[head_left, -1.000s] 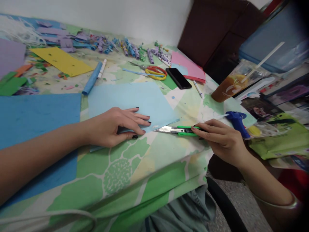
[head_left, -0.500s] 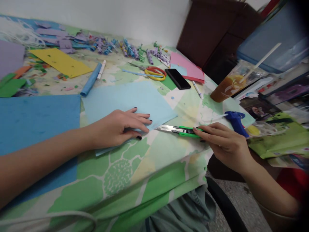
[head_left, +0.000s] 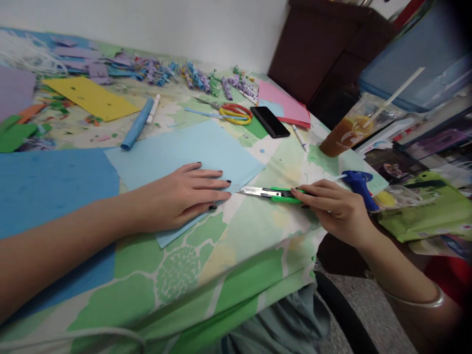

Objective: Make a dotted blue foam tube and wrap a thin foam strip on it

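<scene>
Light blue paper (head_left: 206, 147) lies on the patterned tablecloth (head_left: 254, 231), its right corner pointing toward the phone side. My left hand (head_left: 191, 194) rests flat on this paper with fingers spread, pressing near its front edge. In my right hand (head_left: 335, 209) is a green utility knife (head_left: 282, 194), held by the handle. Its metal blade points left, and the tip is at the paper's edge, just right of my left fingertips. Under my left forearm lies a darker blue sheet (head_left: 55, 182).
Behind the paper are a rolled blue tube (head_left: 137, 124), scissors (head_left: 236, 113), a black phone (head_left: 270, 121) and a marker (head_left: 300, 138). To the right stand a drink cup (head_left: 344, 130) and a blue glue gun (head_left: 357, 187). Paper scraps and curls line the back.
The light blue paper has turned slightly and shifted left under my left hand, whose fingers are straighter. My right hand and the knife have moved a little left and up.
</scene>
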Available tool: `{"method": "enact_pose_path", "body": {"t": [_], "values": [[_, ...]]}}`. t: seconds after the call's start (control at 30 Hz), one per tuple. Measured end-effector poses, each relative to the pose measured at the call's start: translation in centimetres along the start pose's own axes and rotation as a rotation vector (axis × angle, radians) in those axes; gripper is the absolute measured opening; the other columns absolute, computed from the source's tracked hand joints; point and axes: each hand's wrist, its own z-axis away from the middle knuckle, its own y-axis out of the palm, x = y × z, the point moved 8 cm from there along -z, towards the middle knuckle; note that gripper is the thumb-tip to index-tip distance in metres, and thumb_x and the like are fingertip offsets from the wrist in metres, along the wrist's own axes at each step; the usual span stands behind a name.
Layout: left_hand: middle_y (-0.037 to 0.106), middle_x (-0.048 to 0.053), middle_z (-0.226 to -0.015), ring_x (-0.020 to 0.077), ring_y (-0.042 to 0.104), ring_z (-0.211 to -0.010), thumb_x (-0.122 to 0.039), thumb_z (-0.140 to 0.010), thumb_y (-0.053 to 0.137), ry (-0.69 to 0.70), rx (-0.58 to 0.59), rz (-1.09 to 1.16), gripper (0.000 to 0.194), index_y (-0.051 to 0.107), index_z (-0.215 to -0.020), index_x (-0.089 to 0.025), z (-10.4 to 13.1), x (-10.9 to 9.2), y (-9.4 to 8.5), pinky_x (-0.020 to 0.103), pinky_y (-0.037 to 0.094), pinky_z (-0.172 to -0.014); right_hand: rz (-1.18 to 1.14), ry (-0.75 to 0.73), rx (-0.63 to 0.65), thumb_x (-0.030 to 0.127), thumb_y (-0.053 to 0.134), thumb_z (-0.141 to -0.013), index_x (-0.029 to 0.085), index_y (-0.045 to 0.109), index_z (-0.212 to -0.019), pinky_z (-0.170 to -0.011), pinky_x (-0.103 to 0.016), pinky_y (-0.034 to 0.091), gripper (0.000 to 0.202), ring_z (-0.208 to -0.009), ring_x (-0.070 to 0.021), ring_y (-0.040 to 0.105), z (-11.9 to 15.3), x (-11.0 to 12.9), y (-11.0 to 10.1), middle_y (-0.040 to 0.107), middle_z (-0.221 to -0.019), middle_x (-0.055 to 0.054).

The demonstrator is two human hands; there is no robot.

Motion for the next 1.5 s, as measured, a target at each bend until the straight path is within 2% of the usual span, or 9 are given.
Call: {"method": "enact_pose_path", "body": {"t": [0.23, 0.6, 1.0, 1.13, 1.27, 1.37, 1.5], "values": [[0.056, 0.005, -0.137, 0.0248, 0.044, -0.132, -0.020, -0.096, 0.037, 0.002, 0.051, -0.056, 0.036, 0.055, -0.126, -0.025, 0.0, -0.3, 0.3, 0.050, 0.026, -0.110, 0.028, -0.028, -0.036, 0.000, 0.051, -0.084, 0.024, 0.064, -0.123, -0.072, -0.040, 0.054, 0.047, -0.086, -0.0229, 0.060, 0.4, -0.3, 0.1, 0.070, -0.107, -0.010], [0.055, 0.007, -0.136, 0.0256, 0.043, -0.131, -0.020, -0.094, 0.038, -0.024, 0.070, -0.037, 0.034, 0.053, -0.124, -0.026, -0.3, -0.3, 0.2, 0.050, 0.027, -0.109, 0.015, -0.046, -0.018, -0.001, 0.049, -0.084, 0.026, 0.062, -0.125, -0.073, -0.041, 0.054, 0.051, -0.086, -0.0236, 0.061, 0.3, -0.2, -0.1, 0.071, -0.104, -0.010], [0.055, 0.007, -0.135, 0.0257, 0.044, -0.128, -0.020, -0.094, 0.038, -0.013, 0.094, -0.061, 0.037, 0.049, -0.128, -0.026, -0.4, -0.4, 0.4, 0.048, 0.026, -0.107, 0.032, -0.070, -0.036, -0.004, 0.050, -0.083, 0.033, 0.056, -0.131, -0.071, -0.042, 0.054, 0.061, -0.086, -0.0234, 0.060, 0.3, -0.2, -0.2, 0.070, -0.105, -0.008], [0.056, 0.010, -0.130, 0.0292, 0.048, -0.118, -0.023, -0.091, 0.038, -0.034, 0.148, -0.090, 0.045, 0.044, -0.136, -0.026, -1.0, -0.3, 0.2, 0.049, 0.029, -0.100, 0.037, -0.067, -0.044, -0.003, 0.049, -0.083, 0.033, 0.057, -0.130, -0.071, -0.042, 0.054, 0.059, -0.085, -0.0230, 0.060, 0.4, -0.3, -0.4, 0.070, -0.105, -0.008], [0.050, 0.012, -0.129, 0.0314, 0.047, -0.108, -0.030, -0.088, 0.043, -0.048, 0.203, -0.106, 0.056, 0.035, -0.143, -0.030, -2.0, 0.3, 0.0, 0.048, 0.032, -0.092, 0.019, -0.066, -0.041, -0.002, 0.050, -0.083, 0.029, 0.059, -0.128, -0.070, -0.042, 0.053, 0.056, -0.083, -0.0231, 0.060, 0.4, -0.4, -0.3, 0.070, -0.103, -0.009], [0.049, 0.010, -0.125, 0.0303, 0.046, -0.103, -0.036, -0.086, 0.048, -0.055, 0.254, -0.105, 0.055, 0.039, -0.141, -0.036, -3.1, 1.1, -0.1, 0.046, 0.033, -0.090, 0.011, -0.062, -0.031, -0.002, 0.050, -0.083, 0.027, 0.060, -0.127, -0.069, -0.041, 0.053, 0.054, -0.082, -0.0230, 0.060, 0.3, -0.3, -0.3, 0.070, -0.102, -0.010], [0.049, 0.008, -0.118, 0.0281, 0.047, -0.097, -0.042, -0.081, 0.057, -0.103, 0.389, -0.070, 0.060, 0.042, -0.138, -0.042, -4.3, 1.9, 0.1, 0.041, 0.035, -0.086, 0.004, -0.063, -0.028, -0.003, 0.049, -0.083, 0.028, 0.060, -0.127, -0.070, -0.041, 0.054, 0.055, -0.083, -0.0228, 0.060, 0.3, -0.4, -0.3, 0.071, -0.102, -0.009]]}}
